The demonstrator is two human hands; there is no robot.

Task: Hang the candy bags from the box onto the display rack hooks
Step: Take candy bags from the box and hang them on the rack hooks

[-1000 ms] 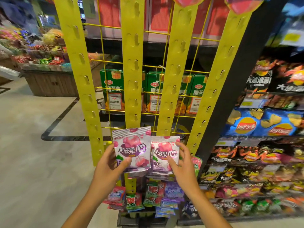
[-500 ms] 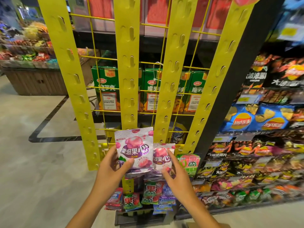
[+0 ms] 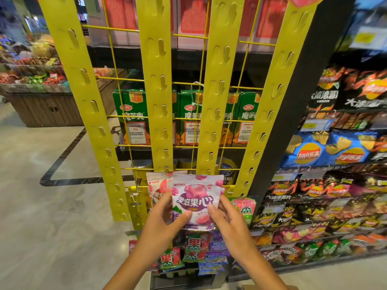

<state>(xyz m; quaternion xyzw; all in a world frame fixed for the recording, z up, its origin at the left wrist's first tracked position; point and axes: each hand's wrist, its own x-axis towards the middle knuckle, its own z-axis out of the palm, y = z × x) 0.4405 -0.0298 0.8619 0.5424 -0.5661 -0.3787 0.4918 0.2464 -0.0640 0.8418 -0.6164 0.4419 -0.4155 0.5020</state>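
A white and purple candy bag is held upright in front of the lower end of the yellow display rack. My left hand grips its lower left side, thumb on the front. My right hand pinches its right edge. Behind it to the left, a second bag of the same kind hangs at the bottom of the second yellow strip. Hook tabs run up all the strips with nothing on them. More candy bags hang below my hands. The box is out of view.
A wire grid backs the yellow strips, with green cartons behind it. A black shelf post and chip shelves stand close on the right. Open floor lies to the left, with a wooden produce stand beyond.
The bag in my left hand has moved right and now covers the spot in front of the third strip. My right hand let go of the other bag and took this one's right edge.
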